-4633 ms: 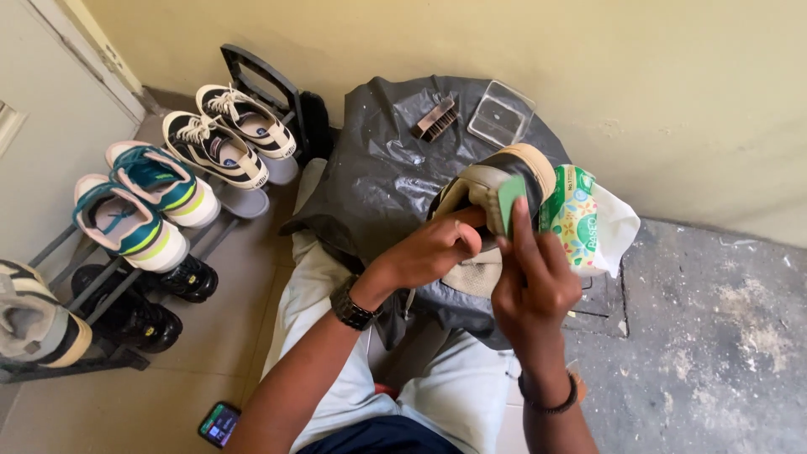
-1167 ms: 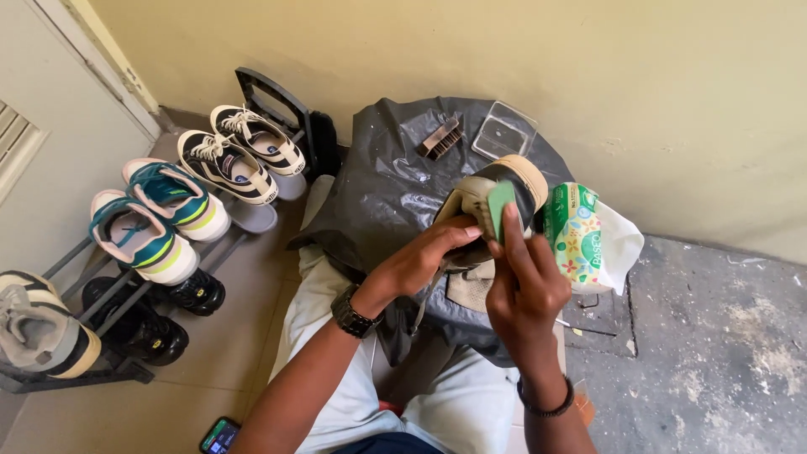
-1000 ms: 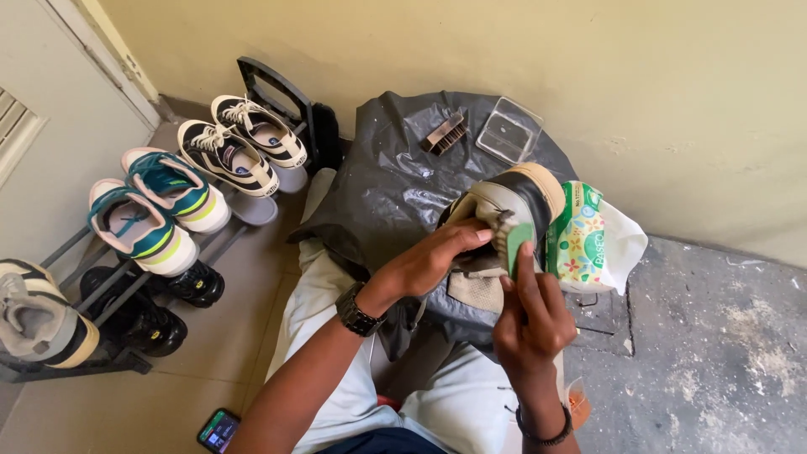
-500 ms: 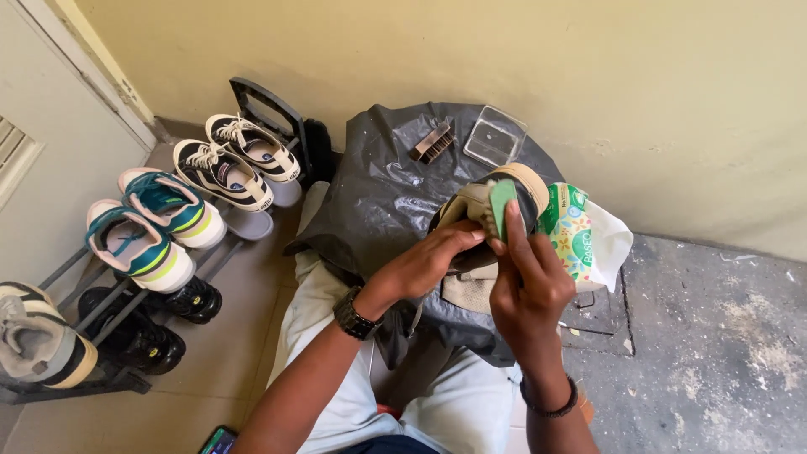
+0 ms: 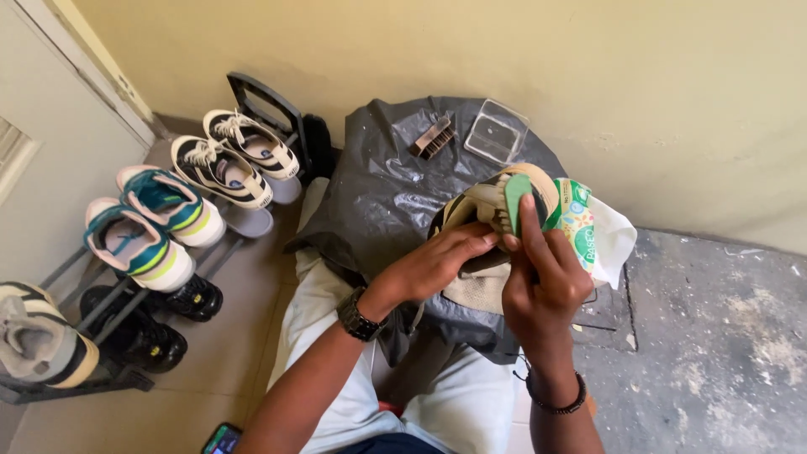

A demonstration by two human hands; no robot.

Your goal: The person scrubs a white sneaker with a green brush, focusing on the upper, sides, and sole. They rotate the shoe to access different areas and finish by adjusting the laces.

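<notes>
- Head view, centre of the frame: the left hand wraps its fingers around a beige shoe, holding it above the black plastic sheet that covers the worktop.
- The right hand is closed on a small green brush, index finger laid along its back, bristles against the shoe's side.
- Just right of the shoe lies a green printed packet with white tissue at its edge.
- Upper centre, on the sheet: a brown bristle brush and, beside it, a clear plastic box.
- Left of the frame: a shoe rack carrying teal-and-white sneakers, black-and-white laced sneakers and black shoes below.
- Bottom edge: a phone on the floor.
</notes>
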